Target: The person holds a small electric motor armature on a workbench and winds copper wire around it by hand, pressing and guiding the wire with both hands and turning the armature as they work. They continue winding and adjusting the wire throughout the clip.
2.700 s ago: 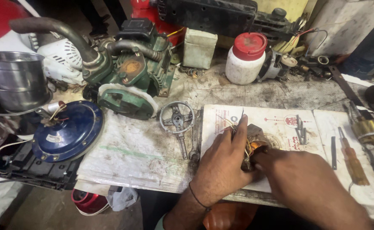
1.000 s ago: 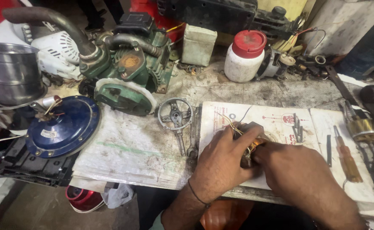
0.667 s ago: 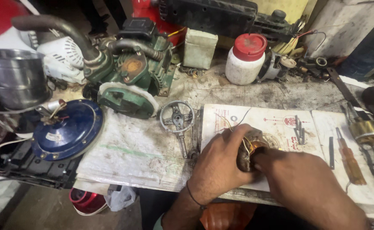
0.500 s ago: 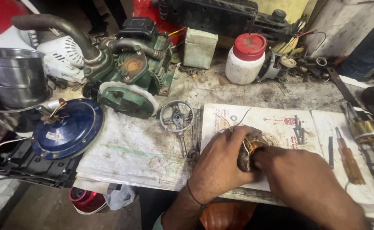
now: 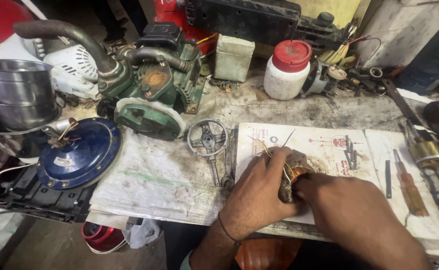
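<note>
Glossy blue metal cover [image 5: 79, 152], matt paper sheet [image 5: 314, 145]

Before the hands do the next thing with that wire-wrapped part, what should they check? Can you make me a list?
1. Both hands on the part: ok. The left hand and right hand wrap the coil part.
2. Part over the paper, not the table edge: ok.
3. Loose wires clear of the fingers: not ok, thin yellow strands run across the left fingers.
4. Screwdriver in easy reach: ok, it lies on the paper right of the hands.
5. Metal wheel piece out of the way: ok, it lies left of the hands, apart.
6. Wires unbroken: cannot tell, the hands hide most of them.
</note>
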A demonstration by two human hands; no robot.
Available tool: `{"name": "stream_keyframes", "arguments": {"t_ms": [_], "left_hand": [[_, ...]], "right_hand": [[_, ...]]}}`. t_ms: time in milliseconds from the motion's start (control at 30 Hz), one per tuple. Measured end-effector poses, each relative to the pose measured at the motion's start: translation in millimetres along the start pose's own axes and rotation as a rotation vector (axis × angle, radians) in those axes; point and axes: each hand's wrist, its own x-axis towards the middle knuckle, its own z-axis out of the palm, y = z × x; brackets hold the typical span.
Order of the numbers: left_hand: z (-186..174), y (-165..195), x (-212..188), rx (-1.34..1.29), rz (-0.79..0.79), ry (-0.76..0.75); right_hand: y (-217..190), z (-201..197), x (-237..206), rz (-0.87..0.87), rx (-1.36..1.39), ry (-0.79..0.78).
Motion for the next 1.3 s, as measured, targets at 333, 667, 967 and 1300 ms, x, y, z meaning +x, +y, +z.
{"name": "stream_keyframes", "arguments": {"t_ms": [333, 667, 967, 1300], "left_hand": [[1.4, -0.7, -2.2, 0.023, 0.021, 0.041], [2.7, -3.6, -1.6, 0.025, 0.09, 0.097], [-0.9, -0.6, -1.1, 0.04, 0.003, 0.024], [-0.2, 0.3, -1.8, 0.03, -0.033, 0.011]], "right_hand": [[-4.0, 1.9, 2.3, 0.007, -0.014, -0.026], [-6.9, -3.4, -3.0, 0.073, -0.03, -0.032], [-4.8, -2.4, 2.6, 0.039, -0.006, -0.046], [-2.0, 2.7, 3.0, 0.012, -0.019, -0.04]]}}
